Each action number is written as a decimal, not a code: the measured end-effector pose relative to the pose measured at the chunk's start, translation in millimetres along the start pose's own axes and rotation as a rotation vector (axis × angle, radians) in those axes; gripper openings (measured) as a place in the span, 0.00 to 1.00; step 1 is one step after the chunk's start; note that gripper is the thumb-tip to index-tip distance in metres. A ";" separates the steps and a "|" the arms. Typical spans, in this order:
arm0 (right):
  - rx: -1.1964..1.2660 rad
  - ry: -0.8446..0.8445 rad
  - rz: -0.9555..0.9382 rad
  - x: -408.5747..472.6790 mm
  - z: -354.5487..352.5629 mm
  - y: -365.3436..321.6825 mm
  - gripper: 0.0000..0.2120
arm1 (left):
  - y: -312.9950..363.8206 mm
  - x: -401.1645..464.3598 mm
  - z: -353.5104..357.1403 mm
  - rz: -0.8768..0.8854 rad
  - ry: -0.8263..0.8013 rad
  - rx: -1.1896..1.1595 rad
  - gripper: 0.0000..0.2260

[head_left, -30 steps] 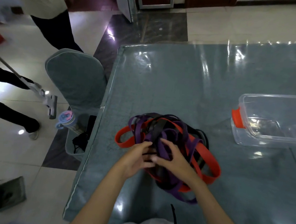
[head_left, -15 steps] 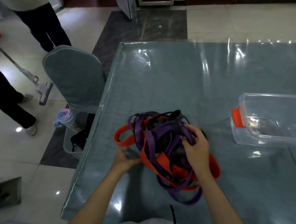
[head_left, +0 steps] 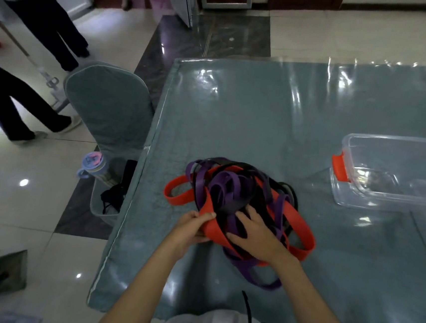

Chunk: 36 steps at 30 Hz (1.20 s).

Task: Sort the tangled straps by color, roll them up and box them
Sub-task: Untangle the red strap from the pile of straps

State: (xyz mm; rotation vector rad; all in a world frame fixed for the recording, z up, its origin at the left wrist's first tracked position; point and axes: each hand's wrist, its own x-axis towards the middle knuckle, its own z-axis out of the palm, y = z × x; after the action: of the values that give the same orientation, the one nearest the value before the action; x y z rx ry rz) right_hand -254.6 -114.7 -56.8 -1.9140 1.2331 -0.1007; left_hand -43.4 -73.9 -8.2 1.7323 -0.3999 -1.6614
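- Presently, the tangled straps [head_left: 238, 210] lie in one heap on the near part of the teal surface [head_left: 262, 119], close to its left edge; red, purple and black bands are interlaced, none yet separated.
- Left hand [head_left: 190, 228]: grip clenched on a red strap [head_left: 212, 226] at the near-left side of the heap, thumb on top of the band, fingers beneath.
- Right hand [head_left: 257, 233]: laid over the middle of the heap, fingers spread among purple and black bands. Whether the grip has closed on any one band cannot be told from this view.
- The clear box [head_left: 387, 173], with red latches, stands open on the surface well to the right of the heap; nothing rolled appears inside.
- Handling, as a judgement: the bands look flat, soft and elastic, light in weight, with a smooth face likely to slide on the glossy cover. They should stretch and snag on one another if pulled hard.
- Point of hold, as a judgement: take a single colour at a free outer loop, such as the red loop [head_left: 177, 193] jutting out at the far-left side, and pin the remaining heap down with the other hand while drawing it clear.
- Progress, as a judgement: sorting has barely begun; rolling and boxing are not yet started.
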 end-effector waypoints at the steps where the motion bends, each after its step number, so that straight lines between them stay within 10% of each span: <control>1: 0.062 0.023 -0.011 -3.8 -1.2 0.4 0.35 | 7.0 -4.7 -3.8 -0.003 -0.025 -0.030 0.12; 12: 0.323 0.939 -0.012 -35.8 -31.1 10.1 0.07 | 46.3 -19.4 -1.3 0.052 -0.050 -0.358 0.08; 16: 0.257 0.871 0.222 -49.9 -30.0 48.4 0.10 | 39.2 -13.0 -3.7 0.119 0.089 -0.256 0.02; 22: 0.254 0.611 0.347 -67.1 -6.0 75.7 0.05 | 10.7 -7.0 -33.5 0.198 0.295 1.138 0.16; 24: 0.332 0.555 0.361 -67.8 0.1 76.2 0.07 | 5.3 -5.3 -30.2 0.407 0.378 1.189 0.12; 29: 0.407 0.535 0.404 -67.6 7.9 74.0 0.17 | -6.9 -15.6 18.3 0.892 -0.057 1.100 0.05; 36: 0.614 0.484 0.504 -71.3 -2.3 75.3 0.05 | -59.9 -6.2 55.6 0.666 -0.162 1.682 0.34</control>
State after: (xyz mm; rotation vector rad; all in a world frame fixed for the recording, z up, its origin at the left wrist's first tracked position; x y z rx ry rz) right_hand -346.2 -72.8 -81.4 -1.0405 1.7224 -0.6253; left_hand -112.0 -42.0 -39.7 1.9289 -2.6193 -0.7663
